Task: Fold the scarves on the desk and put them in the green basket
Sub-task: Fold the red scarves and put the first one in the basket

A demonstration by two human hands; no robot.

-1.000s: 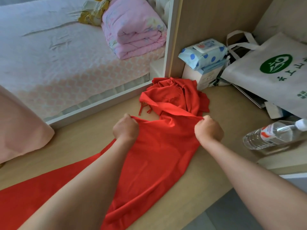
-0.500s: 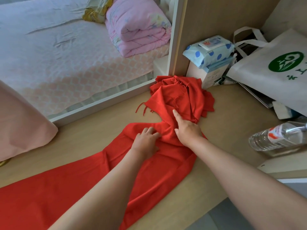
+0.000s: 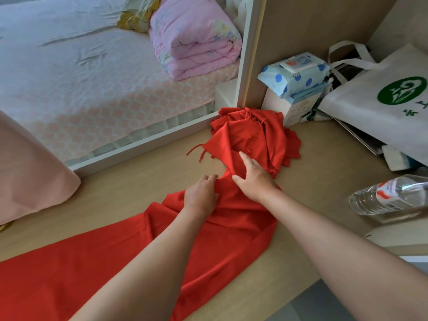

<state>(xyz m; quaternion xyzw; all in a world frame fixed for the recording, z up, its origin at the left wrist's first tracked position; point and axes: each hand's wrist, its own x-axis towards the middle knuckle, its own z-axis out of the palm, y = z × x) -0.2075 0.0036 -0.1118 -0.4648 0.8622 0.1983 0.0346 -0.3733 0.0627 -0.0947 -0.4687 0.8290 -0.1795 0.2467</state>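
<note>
The scarf (image 3: 231,239) lies stretched along the tabletop (image 3: 324,181), its far end bunched in a heap beside the panel (image 3: 301,42). The right hand (image 3: 254,181) presses flat on the cloth, fingers straight. The left hand (image 3: 201,195) rests at the cloth's edge, fingers relaxed, gripping nothing.

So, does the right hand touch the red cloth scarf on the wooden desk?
Touching. The head view shows the right hand lying flat on the bunched part of the red cloth scarf, with no gap.
</note>
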